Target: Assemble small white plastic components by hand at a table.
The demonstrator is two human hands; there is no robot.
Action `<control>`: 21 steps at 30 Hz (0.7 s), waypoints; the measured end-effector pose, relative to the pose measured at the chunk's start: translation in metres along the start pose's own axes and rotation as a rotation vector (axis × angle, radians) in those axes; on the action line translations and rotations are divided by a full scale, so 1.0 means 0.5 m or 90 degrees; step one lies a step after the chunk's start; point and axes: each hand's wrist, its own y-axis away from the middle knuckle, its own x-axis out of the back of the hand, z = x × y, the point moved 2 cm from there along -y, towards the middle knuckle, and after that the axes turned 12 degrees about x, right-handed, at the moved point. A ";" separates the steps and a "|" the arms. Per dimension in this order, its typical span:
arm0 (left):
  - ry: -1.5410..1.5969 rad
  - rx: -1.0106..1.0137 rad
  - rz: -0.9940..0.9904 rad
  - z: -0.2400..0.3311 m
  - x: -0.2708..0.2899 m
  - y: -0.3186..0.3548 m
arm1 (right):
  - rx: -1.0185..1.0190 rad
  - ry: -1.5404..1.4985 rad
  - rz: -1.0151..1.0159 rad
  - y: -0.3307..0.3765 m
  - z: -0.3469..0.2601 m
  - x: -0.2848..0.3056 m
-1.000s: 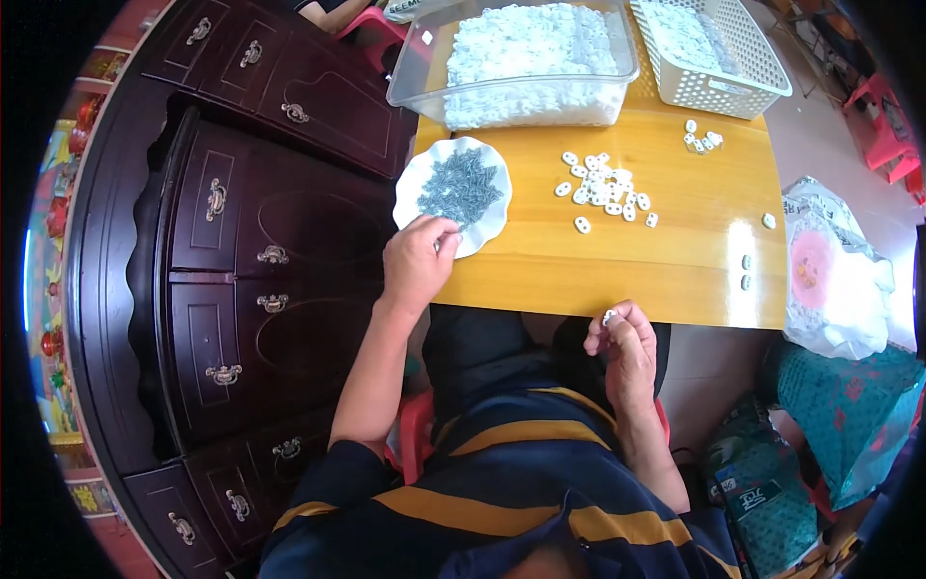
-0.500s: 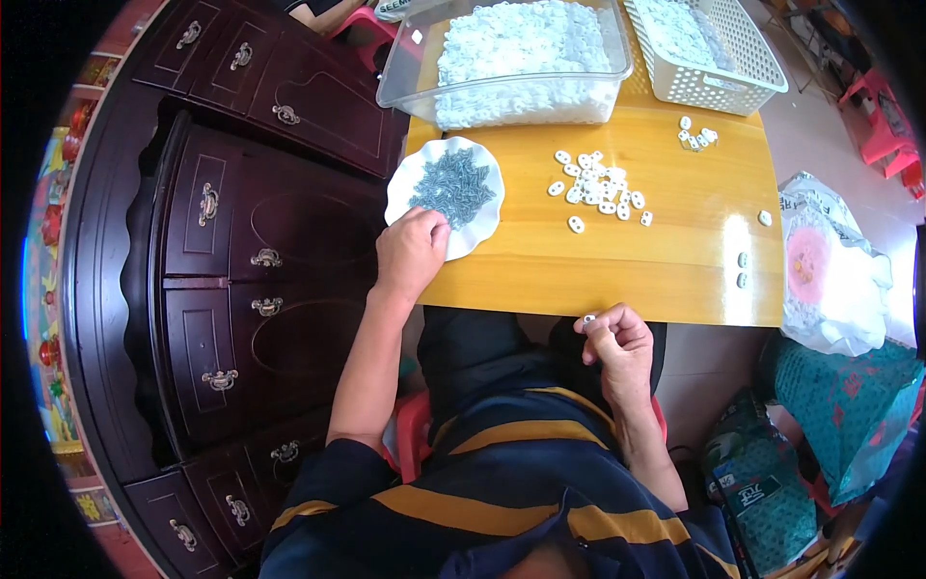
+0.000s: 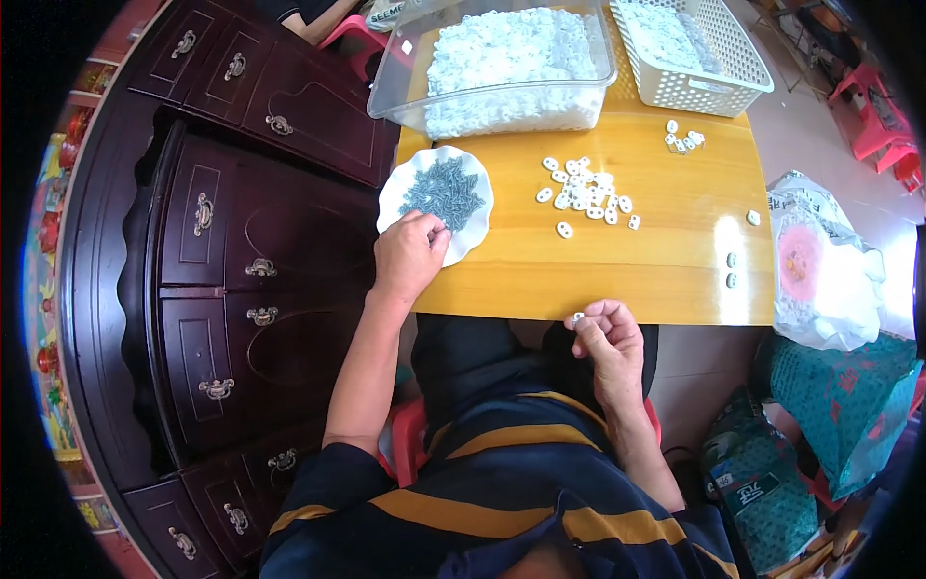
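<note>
Pinching right hand [image 3: 610,340]: white piece [image 3: 578,317], centre-right; any slackening risking loss.
Left hand [image 3: 411,257]: resting at grey pieces [image 3: 446,191], centre-left; grip unclear; any tangling risking spills.

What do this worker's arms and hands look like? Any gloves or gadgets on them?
They are human arms, with no cables. The left hand and right hand are bare, with no gloves, and no watch or bracelet shows at either wrist. The dark navy left sleeve is short, with a mustard-yellow stripe, matching the striped shirt.
</note>
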 end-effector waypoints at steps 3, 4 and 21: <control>0.034 -0.020 0.023 0.004 0.000 -0.002 | 0.007 -0.009 0.003 0.000 0.000 0.003; 0.037 -0.023 0.023 0.004 0.000 -0.004 | 0.008 -0.010 0.008 0.000 -0.001 0.003; 0.144 -0.048 0.093 -0.006 0.010 0.022 | 0.023 0.030 -0.031 0.015 0.005 -0.011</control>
